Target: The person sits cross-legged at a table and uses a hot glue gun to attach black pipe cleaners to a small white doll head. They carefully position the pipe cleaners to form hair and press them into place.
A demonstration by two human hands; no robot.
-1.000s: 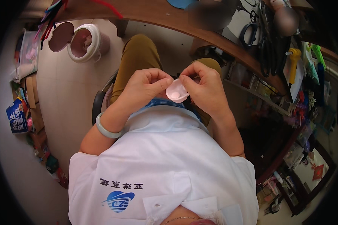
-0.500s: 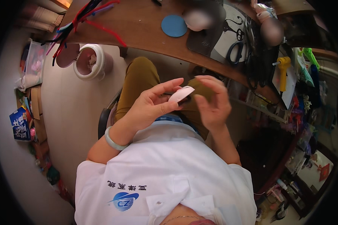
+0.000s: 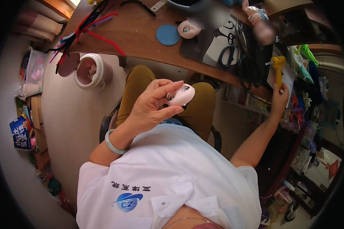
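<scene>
In my left hand, pinched between thumb and fingers above my lap, is a pale pink doll face with painted eyes, its outer side turned up. My right hand reaches out to the table's right end, its fingers closed round the lower handle of a yellow hot glue gun. The gun's pale nozzle points left. On the tabletop, a second doll face rests beside a round blue disc.
Scissors with dark blue handles and dark cables lie near the table's front edge. Black, red and purple fuzzy stems stick out over the left end. A lidded bin stands open on the floor. Craft supplies crowd the right side.
My right hand has left the doll face and moved right to the glue gun, taking its handle. My left hand keeps the face, now turned so its eyes show.
</scene>
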